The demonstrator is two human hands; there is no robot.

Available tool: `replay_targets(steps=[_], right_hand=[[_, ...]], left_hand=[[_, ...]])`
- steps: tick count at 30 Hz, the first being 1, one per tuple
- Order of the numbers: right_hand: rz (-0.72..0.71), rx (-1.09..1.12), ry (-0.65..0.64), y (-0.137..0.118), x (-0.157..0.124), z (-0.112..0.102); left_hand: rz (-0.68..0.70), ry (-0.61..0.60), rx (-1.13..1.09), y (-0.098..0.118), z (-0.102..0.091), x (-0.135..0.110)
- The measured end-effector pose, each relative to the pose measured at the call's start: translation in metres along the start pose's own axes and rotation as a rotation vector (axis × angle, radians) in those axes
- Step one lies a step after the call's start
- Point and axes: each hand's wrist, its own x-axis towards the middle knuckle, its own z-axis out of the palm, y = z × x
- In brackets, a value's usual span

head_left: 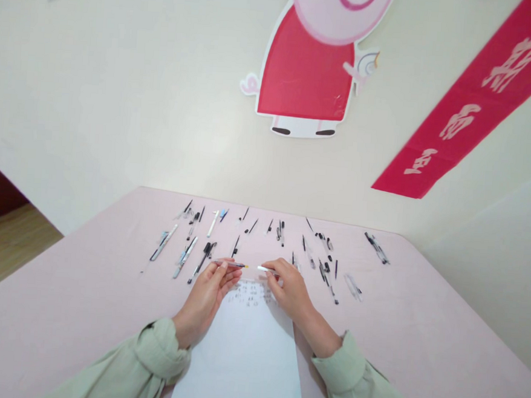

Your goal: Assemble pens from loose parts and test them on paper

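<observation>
Over the top of a sheet of paper [245, 355], my two hands face each other. My left hand [216, 283] pinches a slim pen refill [238, 264] whose yellowish end points right. Between the fingertips of my right hand [289, 285] is a small white stick-like pen part [263, 268], its tip pointing left. A short gap separates the two pieces. Rows of small handwritten marks cover the upper part of the sheet, partly hidden by my hands. Just left of my left hand lies a black-capped pen [201, 261].
Several taken-apart pens, caps and refills lie scattered across the pink tablecloth [420, 331]. Patterned pens [185, 258] are at the left, and a transparent pen barrel [352, 287] is at the right. Behind the table stands a wall with a pig cutout [307, 74] and a red banner [462, 116].
</observation>
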Motion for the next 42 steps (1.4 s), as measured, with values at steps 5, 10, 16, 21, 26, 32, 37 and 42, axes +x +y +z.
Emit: replay_targets(steps=[5, 10, 16, 21, 26, 32, 37, 42], right_hand=[[-0.019, 0.043, 0.004, 0.001, 0.001, 0.001], [-0.019, 0.078, -0.027, 0.002, 0.001, 0.002], [-0.009, 0.091, -0.032, -0.001, 0.002, 0.002], [-0.023, 0.151, -0.045, -0.007, 0.0, 0.006], [0.014, 0.185, -0.046, -0.015, -0.001, 0.007], [0.009, 0.188, -0.031, -0.016, -0.001, 0.007], [0.031, 0.247, -0.057, -0.017, 0.0, 0.006], [0.065, 0.279, -0.097, -0.017, 0.0, 0.008]], left_hand=[[0.001, 0.021, -0.01, 0.002, 0.001, -0.001], [0.005, 0.017, 0.0, 0.001, 0.001, -0.002], [-0.002, -0.008, 0.029, 0.001, 0.002, -0.001], [-0.012, -0.05, 0.067, 0.005, 0.007, -0.005], [-0.03, -0.073, 0.089, 0.006, 0.008, -0.006], [-0.05, -0.087, 0.082, 0.005, 0.006, -0.005], [-0.071, -0.116, 0.089, 0.005, 0.005, -0.005], [-0.06, -0.114, 0.09, 0.004, 0.005, -0.003]])
